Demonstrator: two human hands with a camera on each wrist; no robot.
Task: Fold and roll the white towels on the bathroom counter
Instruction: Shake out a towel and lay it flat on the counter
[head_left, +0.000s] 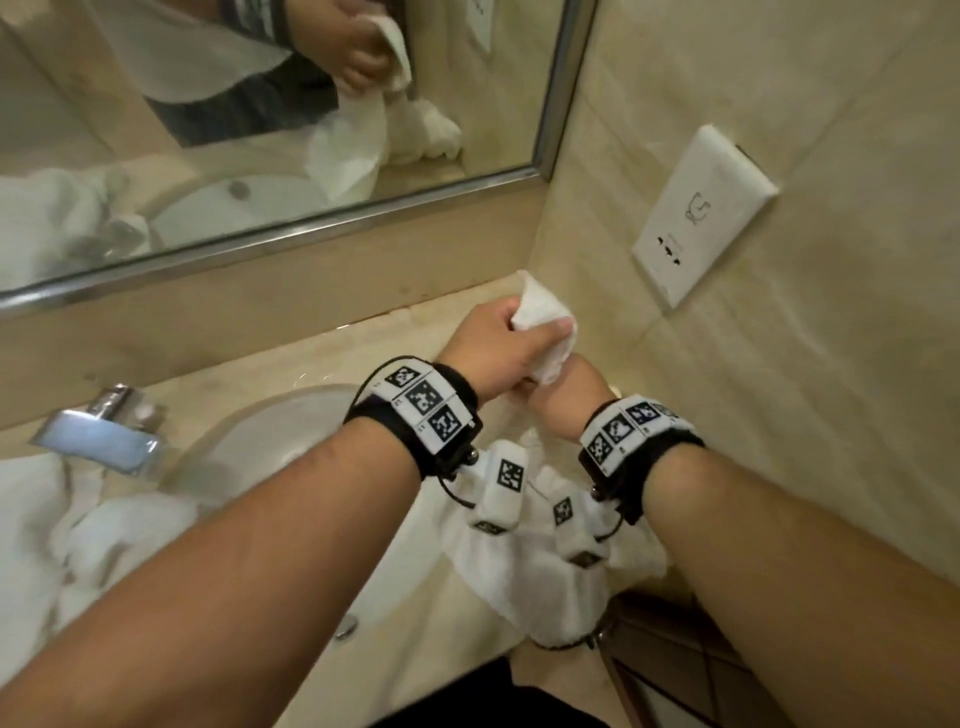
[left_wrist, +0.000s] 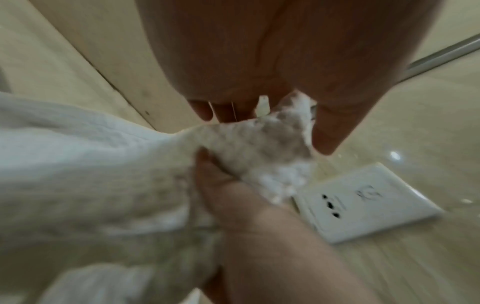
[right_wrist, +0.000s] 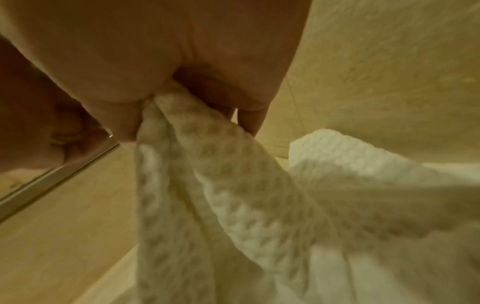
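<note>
Towel (head_left: 540, 312), white, waffle weave, held up in both hands over the right end of the beige stone worktop (head_left: 332, 353), close to the corner where the back wall meets the side wall. Left hand (head_left: 498, 348) has its grip clamped on the top corner, thumb across the front, cloth bunched in the fist and poking out above the knuckles. Right hand (head_left: 563, 400) sits just below and touching the left, fingers curled round a gathered fold of the same towel; right wrist view shows the cloth squeezed between fingers and palm and fanning out downward. Rest of the towel hangs down between the forearms and drapes over the worktop's front edge. Both wrists wear black bands with square black-and-white markers; small white marked blocks dangle under them on cords.

Second pile of white towels (head_left: 47, 540) lies crumpled on the worktop at far left, beside the sink (head_left: 270, 436). Chrome tap (head_left: 104, 436) stands behind the basin on the left. Mirror (head_left: 260, 130) with a metal frame runs along the back wall and reflects the hands and hanging cloth. White socket plate (head_left: 701, 218) is fixed on the right wall, above and right of the hands. Wrist views are motion-blurred.
</note>
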